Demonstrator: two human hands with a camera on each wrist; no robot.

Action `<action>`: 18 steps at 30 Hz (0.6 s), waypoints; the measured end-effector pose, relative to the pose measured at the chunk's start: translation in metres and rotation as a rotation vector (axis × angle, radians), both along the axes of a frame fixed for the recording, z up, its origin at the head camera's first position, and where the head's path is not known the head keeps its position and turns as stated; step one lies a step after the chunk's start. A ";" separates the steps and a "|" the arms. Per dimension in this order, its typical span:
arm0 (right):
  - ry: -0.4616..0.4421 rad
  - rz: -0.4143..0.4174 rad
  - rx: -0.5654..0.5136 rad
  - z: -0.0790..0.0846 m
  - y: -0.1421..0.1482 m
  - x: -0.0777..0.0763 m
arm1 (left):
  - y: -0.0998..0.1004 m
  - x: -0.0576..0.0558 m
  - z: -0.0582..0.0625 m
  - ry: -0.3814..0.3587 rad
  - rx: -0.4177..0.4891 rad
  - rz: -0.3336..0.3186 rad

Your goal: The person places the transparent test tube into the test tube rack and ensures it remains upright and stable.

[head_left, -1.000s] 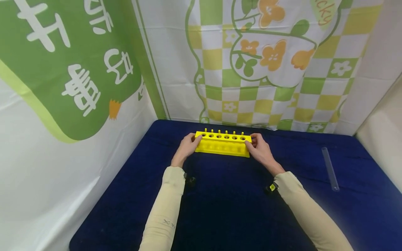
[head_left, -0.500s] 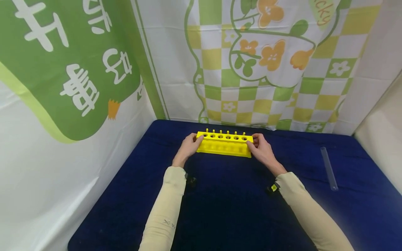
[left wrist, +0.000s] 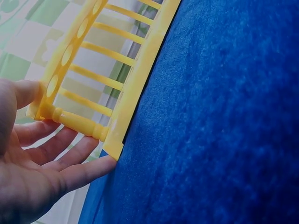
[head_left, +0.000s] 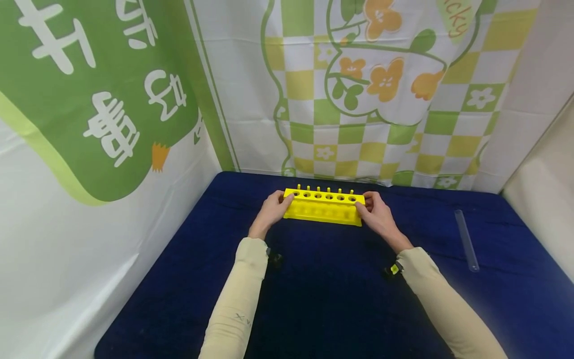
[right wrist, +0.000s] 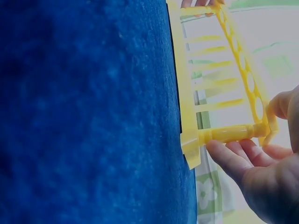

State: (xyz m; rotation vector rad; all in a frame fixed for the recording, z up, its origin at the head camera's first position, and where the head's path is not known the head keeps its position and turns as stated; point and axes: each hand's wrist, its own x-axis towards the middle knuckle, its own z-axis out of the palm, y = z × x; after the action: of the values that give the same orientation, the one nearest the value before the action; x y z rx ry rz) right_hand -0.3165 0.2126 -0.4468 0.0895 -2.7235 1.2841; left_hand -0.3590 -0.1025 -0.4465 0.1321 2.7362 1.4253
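A yellow test tube rack [head_left: 323,210] stands upright on the dark blue cloth, with a row of round holes along its top bar and a row of pegs behind. My left hand [head_left: 272,209] grips its left end; in the left wrist view the thumb lies on the top bar [left wrist: 58,70] and the fingers reach along the end post [left wrist: 79,125]. At the other end my right hand [head_left: 377,214] holds the rack the same way, thumb on the top bar and fingers by the end post [right wrist: 231,134]. The rack's base sits on the cloth in both wrist views.
A clear test tube [head_left: 467,240] lies on the cloth to the right, beyond my right hand. Blue cloth [head_left: 332,299] covers the table in front of the rack. Behind it hangs a patterned curtain [head_left: 309,144], and a white and green sheet [head_left: 148,219] hangs at the left.
The rack and both hands appear slightly further right in the head view, while the background and test tube shift slightly left. The grip on the rack is the same.
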 end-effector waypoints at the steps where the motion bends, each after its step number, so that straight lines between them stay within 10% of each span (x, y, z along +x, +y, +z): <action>1: 0.000 -0.001 0.001 0.000 0.001 0.000 | 0.001 0.000 0.000 0.000 0.005 -0.001; 18: 0.001 -0.018 0.014 -0.001 0.010 0.004 | 0.009 0.000 -0.001 0.004 0.017 -0.012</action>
State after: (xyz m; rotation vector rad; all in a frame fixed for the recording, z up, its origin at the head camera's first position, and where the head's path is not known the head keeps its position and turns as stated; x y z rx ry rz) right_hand -0.3123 0.2227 -0.4475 0.0666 -2.7267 1.2604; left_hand -0.3590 -0.0930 -0.4475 0.1522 2.7226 1.4470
